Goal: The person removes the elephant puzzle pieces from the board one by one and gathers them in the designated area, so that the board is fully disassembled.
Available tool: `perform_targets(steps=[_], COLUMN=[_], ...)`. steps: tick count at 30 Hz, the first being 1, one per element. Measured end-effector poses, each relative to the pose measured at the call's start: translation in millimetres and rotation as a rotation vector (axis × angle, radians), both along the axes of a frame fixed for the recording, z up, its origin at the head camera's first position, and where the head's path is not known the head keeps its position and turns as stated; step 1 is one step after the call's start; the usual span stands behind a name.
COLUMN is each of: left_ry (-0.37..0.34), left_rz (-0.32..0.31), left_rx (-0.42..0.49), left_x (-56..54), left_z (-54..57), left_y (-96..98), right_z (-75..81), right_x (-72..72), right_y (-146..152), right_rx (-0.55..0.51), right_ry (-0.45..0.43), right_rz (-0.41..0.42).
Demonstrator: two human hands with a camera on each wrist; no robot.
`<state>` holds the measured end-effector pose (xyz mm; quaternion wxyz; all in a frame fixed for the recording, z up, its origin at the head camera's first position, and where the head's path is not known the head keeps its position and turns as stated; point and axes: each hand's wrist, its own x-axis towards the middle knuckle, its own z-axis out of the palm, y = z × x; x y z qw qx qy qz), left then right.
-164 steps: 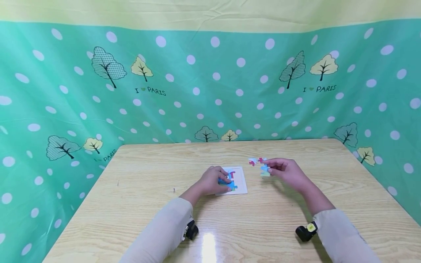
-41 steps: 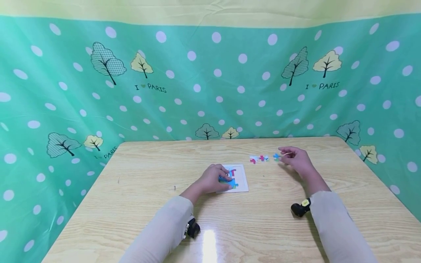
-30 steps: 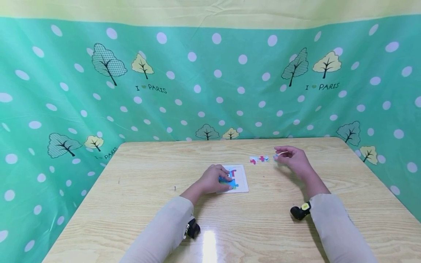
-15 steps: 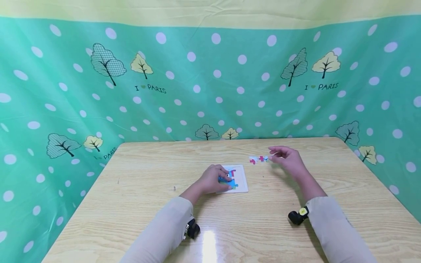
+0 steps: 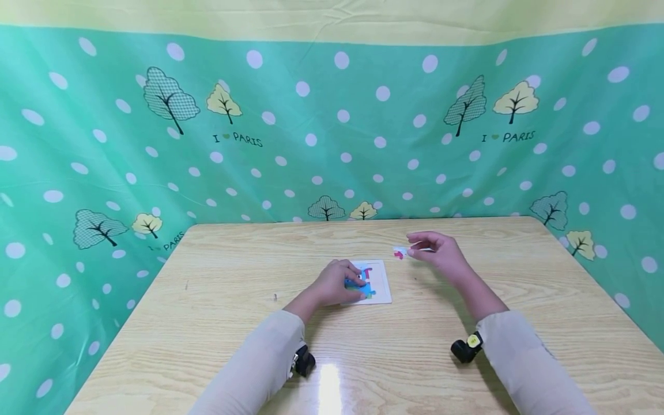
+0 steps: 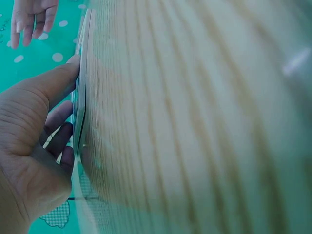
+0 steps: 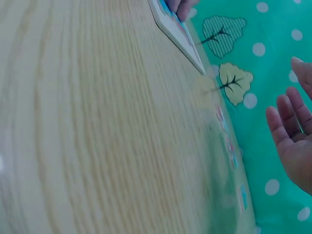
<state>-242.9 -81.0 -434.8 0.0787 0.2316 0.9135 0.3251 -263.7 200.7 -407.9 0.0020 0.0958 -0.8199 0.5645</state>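
My left hand rests on a white-framed jigsaw puzzle board, its thumb and fingertips touching the surface. Part of a blue picture with a red detail shows beside those fingers; the rest is hidden under the hand. To the right, my right hand hovers above loose puzzle pieces, fingers relaxed and holding nothing. One white-and-red puzzle piece shows left of its fingertips, while the hand covers others. The right wrist view has the pieces in a row on the table, with a blue puzzle piece at the near end.
The wooden table runs back to a green dotted curtain with printed trees. A small dark speck lies left of the board. Black wrist cameras sit at both cuffs.
My right hand has set a blue piece down at the right end of the row, let go and moved left over the other pieces. The left hand has stayed on the board.
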Motion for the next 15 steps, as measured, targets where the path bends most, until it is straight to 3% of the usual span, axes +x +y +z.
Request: perform_targets(steps=[15], left_ry=[-0.010], left_rz=[0.004], left_rx=[-0.007], left_x=[-0.9], left_z=[-1.1], left_y=[0.1], right_z=[11.0], right_x=[0.7], right_y=[-20], right_rx=[-0.028], right_ry=[-0.040], right_rz=[0.076])
